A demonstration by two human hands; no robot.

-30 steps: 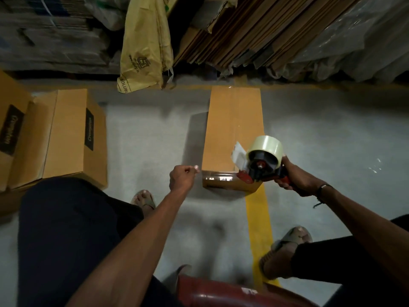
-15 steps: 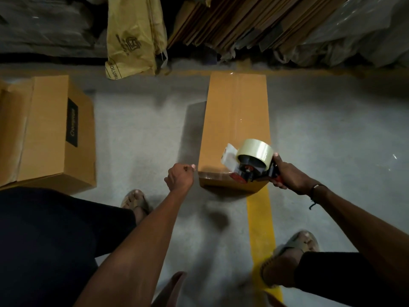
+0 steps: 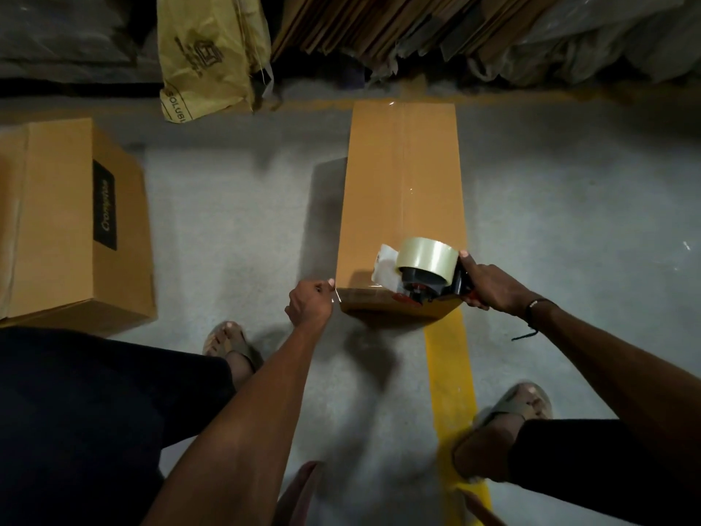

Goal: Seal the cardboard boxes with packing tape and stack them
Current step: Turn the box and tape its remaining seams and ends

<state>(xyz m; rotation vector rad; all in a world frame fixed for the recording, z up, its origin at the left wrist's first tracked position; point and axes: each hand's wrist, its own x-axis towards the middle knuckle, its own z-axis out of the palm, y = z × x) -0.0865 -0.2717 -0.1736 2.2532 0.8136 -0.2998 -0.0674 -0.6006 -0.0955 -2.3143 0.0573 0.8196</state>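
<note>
A long cardboard box (image 3: pixel 402 206) is lying on the grey floor (image 3: pixel 235 206), its near end covering a yellow floor line (image 3: pixel 451 377); a glossy strip of tape is running along its top seam. The right hand (image 3: pixel 489 286) is gripping the handle of a tape dispenser (image 3: pixel 425 273), which is sitting over the box's near edge. The left hand (image 3: pixel 311 303) is resting beside the near left corner, fingers curled; it seems to be pinching a clear tape end, though glare obscures this. A second box (image 3: pixel 76 222) is standing well apart on the left.
</note>
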